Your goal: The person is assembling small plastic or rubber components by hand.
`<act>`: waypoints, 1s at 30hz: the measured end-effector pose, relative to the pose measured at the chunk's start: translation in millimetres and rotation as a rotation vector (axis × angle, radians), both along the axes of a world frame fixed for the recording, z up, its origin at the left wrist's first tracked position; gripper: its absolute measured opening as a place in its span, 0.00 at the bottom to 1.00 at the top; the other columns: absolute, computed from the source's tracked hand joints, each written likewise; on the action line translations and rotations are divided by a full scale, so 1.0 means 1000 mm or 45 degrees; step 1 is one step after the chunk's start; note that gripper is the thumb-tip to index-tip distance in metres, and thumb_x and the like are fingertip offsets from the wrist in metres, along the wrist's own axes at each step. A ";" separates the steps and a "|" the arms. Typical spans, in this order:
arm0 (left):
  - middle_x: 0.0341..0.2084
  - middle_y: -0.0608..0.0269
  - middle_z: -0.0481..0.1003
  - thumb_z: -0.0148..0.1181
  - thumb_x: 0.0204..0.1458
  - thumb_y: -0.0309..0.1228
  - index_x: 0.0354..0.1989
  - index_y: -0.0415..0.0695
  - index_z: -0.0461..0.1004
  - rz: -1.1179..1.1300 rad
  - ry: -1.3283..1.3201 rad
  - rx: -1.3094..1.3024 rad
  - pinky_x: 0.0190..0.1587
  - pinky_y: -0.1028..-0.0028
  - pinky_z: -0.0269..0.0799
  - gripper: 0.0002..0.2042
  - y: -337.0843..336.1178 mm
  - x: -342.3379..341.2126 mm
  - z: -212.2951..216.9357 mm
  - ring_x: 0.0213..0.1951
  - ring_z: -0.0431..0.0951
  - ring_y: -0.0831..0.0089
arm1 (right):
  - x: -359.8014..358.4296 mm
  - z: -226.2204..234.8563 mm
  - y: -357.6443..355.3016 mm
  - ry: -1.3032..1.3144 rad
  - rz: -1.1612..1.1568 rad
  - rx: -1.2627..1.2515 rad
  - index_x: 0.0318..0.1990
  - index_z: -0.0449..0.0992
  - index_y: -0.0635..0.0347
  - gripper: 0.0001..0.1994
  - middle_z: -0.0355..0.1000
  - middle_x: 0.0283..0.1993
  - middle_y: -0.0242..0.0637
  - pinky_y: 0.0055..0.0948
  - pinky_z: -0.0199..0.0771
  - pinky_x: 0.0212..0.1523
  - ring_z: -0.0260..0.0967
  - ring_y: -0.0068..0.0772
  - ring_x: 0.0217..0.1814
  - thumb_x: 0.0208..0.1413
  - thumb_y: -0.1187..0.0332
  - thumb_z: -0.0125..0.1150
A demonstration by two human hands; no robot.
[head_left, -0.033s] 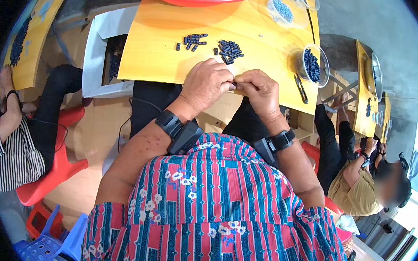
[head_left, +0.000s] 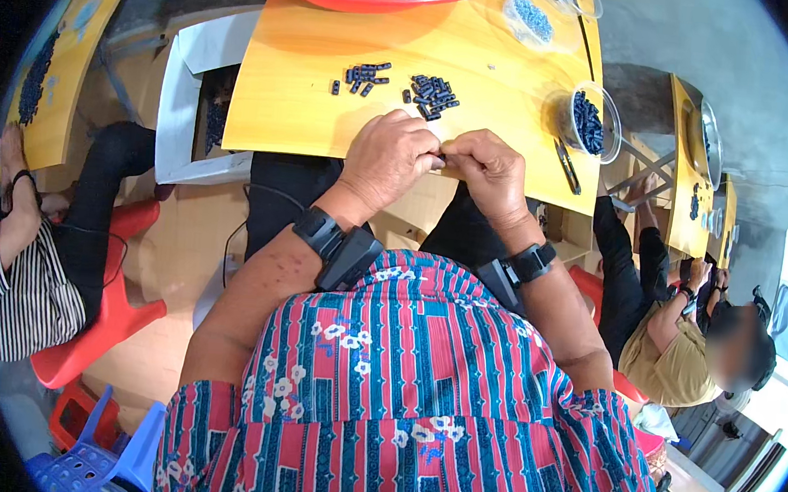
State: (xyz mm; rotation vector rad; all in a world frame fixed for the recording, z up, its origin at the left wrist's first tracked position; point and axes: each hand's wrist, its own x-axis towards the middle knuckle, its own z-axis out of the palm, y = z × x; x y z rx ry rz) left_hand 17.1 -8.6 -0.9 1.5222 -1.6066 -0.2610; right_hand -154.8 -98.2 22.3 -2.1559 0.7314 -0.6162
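Observation:
At the table's near edge my left hand [head_left: 386,159] and my right hand [head_left: 492,172] meet, fingertips pinched together. Between them shows a bit of a small dark plastic piece [head_left: 439,160]; the fingers hide most of it. Just beyond my hands, a heap of small dark blue-black plastic pieces [head_left: 435,95] lies on the yellow table [head_left: 309,31]. To its left is a looser group of similar pieces [head_left: 367,75]. At the right, a clear round tub [head_left: 612,138] holds more dark pieces. Dark tweezers or a similar slim tool [head_left: 568,166] lies beside the tub.
A red basin [head_left: 358,3] full of dark pieces stands at the far edge. A clear container [head_left: 563,33] with small pale blue parts is at the far right. An open white box [head_left: 179,100] adjoins the table's left. People sit at yellow tables on both sides.

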 end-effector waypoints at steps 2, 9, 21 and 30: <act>0.25 0.64 0.75 0.67 0.43 0.33 0.24 0.46 0.78 0.016 -0.036 0.029 0.40 0.62 0.71 0.06 0.002 0.000 0.000 0.35 0.74 0.60 | 0.002 -0.002 0.000 -0.045 0.080 -0.278 0.37 0.81 0.59 0.09 0.77 0.35 0.40 0.30 0.78 0.37 0.78 0.39 0.35 0.49 0.82 0.64; 0.24 0.66 0.75 0.68 0.42 0.34 0.24 0.47 0.79 0.030 -0.051 0.048 0.41 0.63 0.72 0.06 0.001 -0.002 0.001 0.36 0.75 0.63 | 0.003 0.003 0.010 -0.016 0.044 -0.483 0.35 0.80 0.59 0.11 0.77 0.36 0.40 0.31 0.80 0.37 0.78 0.38 0.36 0.48 0.86 0.61; 0.25 0.68 0.76 0.68 0.42 0.36 0.24 0.47 0.80 0.041 -0.070 0.045 0.41 0.63 0.72 0.07 0.002 -0.001 0.000 0.36 0.75 0.63 | 0.002 0.001 0.005 -0.030 0.089 -0.186 0.38 0.82 0.61 0.09 0.77 0.36 0.39 0.30 0.79 0.39 0.78 0.36 0.36 0.51 0.82 0.62; 0.25 0.63 0.75 0.69 0.42 0.31 0.25 0.45 0.77 0.007 0.010 -0.012 0.38 0.61 0.71 0.07 0.002 -0.001 0.000 0.34 0.74 0.59 | -0.001 0.011 0.004 -0.196 -0.226 0.889 0.45 0.79 0.70 0.09 0.78 0.38 0.34 0.25 0.79 0.45 0.76 0.24 0.39 0.65 0.72 0.57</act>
